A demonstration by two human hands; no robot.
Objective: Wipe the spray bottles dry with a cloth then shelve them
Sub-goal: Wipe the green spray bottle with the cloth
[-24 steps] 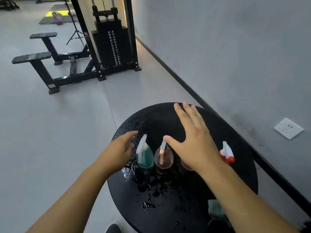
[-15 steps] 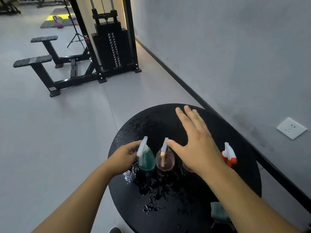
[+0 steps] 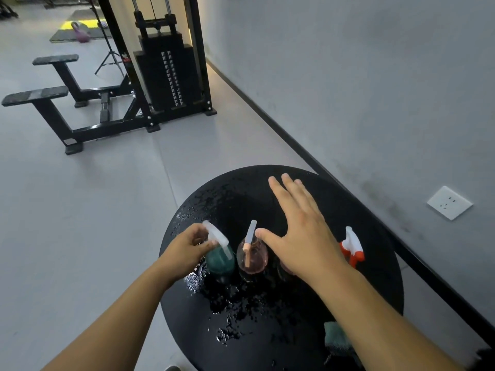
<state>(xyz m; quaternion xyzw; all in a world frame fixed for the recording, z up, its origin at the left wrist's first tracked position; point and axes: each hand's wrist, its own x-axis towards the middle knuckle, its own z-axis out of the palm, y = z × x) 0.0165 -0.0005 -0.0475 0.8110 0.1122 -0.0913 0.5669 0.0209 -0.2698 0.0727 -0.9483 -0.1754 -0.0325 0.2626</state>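
Left hand is curled round the neck of the green spray bottle, just under its white trigger head, evidently so the bottle can be lifted off the wet surface for drying. This bottle stands upright at the left of the row on the round black worktop; its body is translucent green. Just beside it stands the pink spray bottle, clear-bodied, upright, untouched. Right hand hovers above the row with fingers straight and spread, holding nothing; a further bottle beneath it is mostly hidden. At far right a red-and-white trigger head shows. Water is pooled and beaded round the bottles. The teal cloth lies at the near edge, unused. No shelf is visible.
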